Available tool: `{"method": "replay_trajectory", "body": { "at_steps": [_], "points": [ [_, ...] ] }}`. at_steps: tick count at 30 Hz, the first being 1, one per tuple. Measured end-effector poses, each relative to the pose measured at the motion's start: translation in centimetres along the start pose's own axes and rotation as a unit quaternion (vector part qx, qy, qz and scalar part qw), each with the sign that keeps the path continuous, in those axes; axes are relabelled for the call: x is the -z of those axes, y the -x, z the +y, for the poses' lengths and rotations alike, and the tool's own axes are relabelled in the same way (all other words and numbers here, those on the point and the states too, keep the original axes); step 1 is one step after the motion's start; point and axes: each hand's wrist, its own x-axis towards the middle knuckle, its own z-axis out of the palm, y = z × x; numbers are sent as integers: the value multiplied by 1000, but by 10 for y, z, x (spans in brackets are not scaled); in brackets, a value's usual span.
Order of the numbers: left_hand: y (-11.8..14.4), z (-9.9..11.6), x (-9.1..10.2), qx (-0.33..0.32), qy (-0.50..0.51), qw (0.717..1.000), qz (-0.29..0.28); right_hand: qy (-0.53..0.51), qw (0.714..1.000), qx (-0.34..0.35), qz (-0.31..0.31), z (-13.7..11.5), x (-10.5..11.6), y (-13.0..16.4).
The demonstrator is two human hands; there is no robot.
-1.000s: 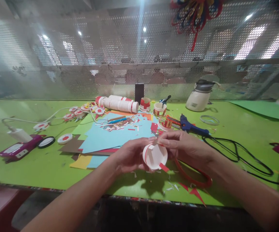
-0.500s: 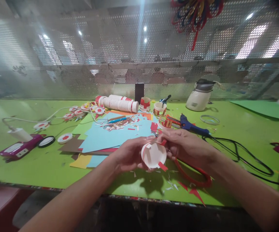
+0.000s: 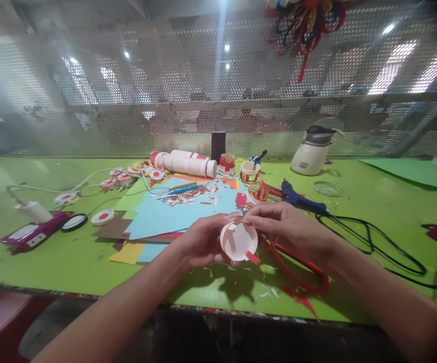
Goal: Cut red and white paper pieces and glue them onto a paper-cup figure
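A white paper cup [image 3: 238, 241] with red paper strips on its rim is held above the green table [image 3: 70, 257], its mouth turned toward me. My left hand [image 3: 199, 242] cups it from the left. My right hand [image 3: 290, 229] pinches a red strip at the cup's top right edge. Red scissors [image 3: 297, 272] lie on the table under my right wrist, with red paper offcuts beside them.
Sheets of coloured paper [image 3: 173, 212] lie behind my hands. A blue glue gun [image 3: 297, 199] with a black cable [image 3: 385, 252], a stack of paper cups [image 3: 184, 162] on its side, a white jar [image 3: 313, 151] and a purple device [image 3: 33, 231] stand around. A mesh wall [image 3: 203, 101] closes the back.
The cup and both hands have drifted slightly left and up. My right fingers have slid along the rim while holding the red strip.
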Motion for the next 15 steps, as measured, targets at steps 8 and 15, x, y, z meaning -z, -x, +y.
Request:
{"method": "replay_trajectory", "body": {
  "at_steps": [8,15],
  "points": [
    [-2,-1,4,4,6,1000,14,-64,998,-18,-7,5,1,-4],
    [-5,0,6,-9,22,1000,3,82,996,35,12,-8,1,0]
  ]
}}
